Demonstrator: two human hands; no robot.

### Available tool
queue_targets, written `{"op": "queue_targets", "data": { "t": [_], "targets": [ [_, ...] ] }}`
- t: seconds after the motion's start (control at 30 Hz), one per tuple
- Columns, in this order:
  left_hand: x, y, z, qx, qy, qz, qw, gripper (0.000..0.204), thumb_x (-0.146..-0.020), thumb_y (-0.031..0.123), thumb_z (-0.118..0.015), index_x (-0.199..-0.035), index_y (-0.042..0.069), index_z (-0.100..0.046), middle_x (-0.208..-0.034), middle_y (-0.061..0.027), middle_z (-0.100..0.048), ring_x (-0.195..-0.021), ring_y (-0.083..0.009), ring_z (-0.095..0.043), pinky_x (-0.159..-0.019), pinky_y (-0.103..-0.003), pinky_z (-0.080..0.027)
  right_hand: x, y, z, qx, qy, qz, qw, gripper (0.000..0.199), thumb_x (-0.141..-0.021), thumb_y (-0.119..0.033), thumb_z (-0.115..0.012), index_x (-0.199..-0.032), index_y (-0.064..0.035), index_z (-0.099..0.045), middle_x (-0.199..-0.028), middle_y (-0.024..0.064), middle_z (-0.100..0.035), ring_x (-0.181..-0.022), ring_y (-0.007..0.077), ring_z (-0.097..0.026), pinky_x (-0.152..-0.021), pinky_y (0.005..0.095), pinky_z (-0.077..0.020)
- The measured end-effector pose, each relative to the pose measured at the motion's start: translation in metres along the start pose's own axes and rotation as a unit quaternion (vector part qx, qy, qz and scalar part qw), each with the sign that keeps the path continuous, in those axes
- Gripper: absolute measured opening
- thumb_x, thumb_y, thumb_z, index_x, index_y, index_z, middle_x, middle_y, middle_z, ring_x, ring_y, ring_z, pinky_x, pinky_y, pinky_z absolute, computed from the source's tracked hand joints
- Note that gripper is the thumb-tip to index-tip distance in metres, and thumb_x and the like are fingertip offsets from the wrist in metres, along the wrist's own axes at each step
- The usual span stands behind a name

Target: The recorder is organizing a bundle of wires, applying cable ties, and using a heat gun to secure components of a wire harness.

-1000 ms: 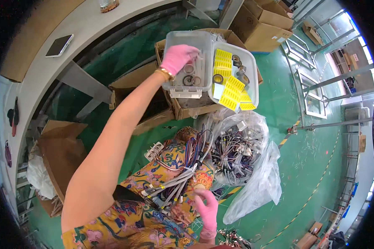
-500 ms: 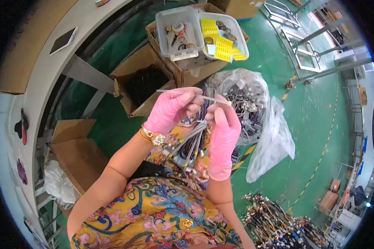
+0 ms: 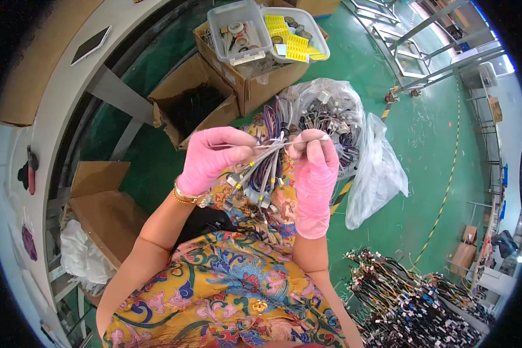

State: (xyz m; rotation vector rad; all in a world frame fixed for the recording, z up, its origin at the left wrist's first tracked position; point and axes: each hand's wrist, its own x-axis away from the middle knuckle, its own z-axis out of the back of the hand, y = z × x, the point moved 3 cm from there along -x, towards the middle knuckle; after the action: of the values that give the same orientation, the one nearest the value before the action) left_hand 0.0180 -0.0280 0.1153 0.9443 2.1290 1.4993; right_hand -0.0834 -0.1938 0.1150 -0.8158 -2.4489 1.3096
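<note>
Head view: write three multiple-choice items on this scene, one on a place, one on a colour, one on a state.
1. Where does the clear plastic bag of cables lie?
A. on the green floor by the person's right side
B. on the white table
C. inside the dark-filled carton

2. What colour are the gloves on the left hand and right hand?
A. blue
B. pink
C. white

3. How is the wire bundle held?
A. lying loose on the floor
B. gripped by one hand only
C. held between both hands, its ends hanging down

Answers:
1 A, the bag sits on the floor past the right hand.
2 B, both gloves show pink.
3 C, fingers of both hands close on the bundle's top.
</note>
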Motion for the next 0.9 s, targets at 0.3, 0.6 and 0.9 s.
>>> {"op": "queue_targets", "data": {
  "t": [0.3, 0.6, 0.9],
  "targets": [
    [0.023, 0.021, -0.027, -0.359, -0.129, -0.26, 0.887, 0.021, -0.068, 0.011, -0.079, -0.087, 0.011, -0.069, -0.079, -0.0071, -0.065, -0.071, -0.0243, -0.062, -0.067, -0.032, -0.048, 0.015, -0.012, -0.016, -0.051, 0.012, -0.055, 0.997, 0.019, -0.096, -0.019, -0.051, -0.081, -0.0073, -0.053, -0.068, -0.0012, -0.046, -0.06, 0.0104, -0.042, -0.06, 0.0247, -0.0358],
    [0.022, 0.021, -0.036, -0.265, -0.09, -0.126, 0.952, 0.03, -0.075, 0.019, -0.072, -0.102, 0.005, -0.067, -0.091, -0.0053, -0.062, -0.077, -0.0138, -0.058, -0.068, -0.026, -0.047, 0.021, -0.002, -0.023, -0.325, -0.227, -0.124, 0.909, 0.033, -0.099, -0.024, -0.044, -0.068, -0.017, -0.032, -0.059, -0.0082, -0.03, -0.051, 0.0043, -0.027, -0.051, 0.0222, -0.0257],
    [-0.004, 0.015, -0.044, -0.124, -0.085, -0.025, 0.988, 0.02, -0.084, 0.015, -0.068, -0.099, 0.002, -0.069, -0.102, -0.0042, -0.06, -0.083, -0.0102, -0.056, -0.072, -0.024, -0.045, 0.031, 0.007, -0.011, 0.011, -0.108, -0.166, 0.98, 0.037, -0.091, -0.036, -0.059, -0.099, 0.0003, -0.058, -0.074, -0.0022, -0.05, -0.066, 0.0083, -0.046, -0.059, 0.0223, -0.0354]
  ]
}}
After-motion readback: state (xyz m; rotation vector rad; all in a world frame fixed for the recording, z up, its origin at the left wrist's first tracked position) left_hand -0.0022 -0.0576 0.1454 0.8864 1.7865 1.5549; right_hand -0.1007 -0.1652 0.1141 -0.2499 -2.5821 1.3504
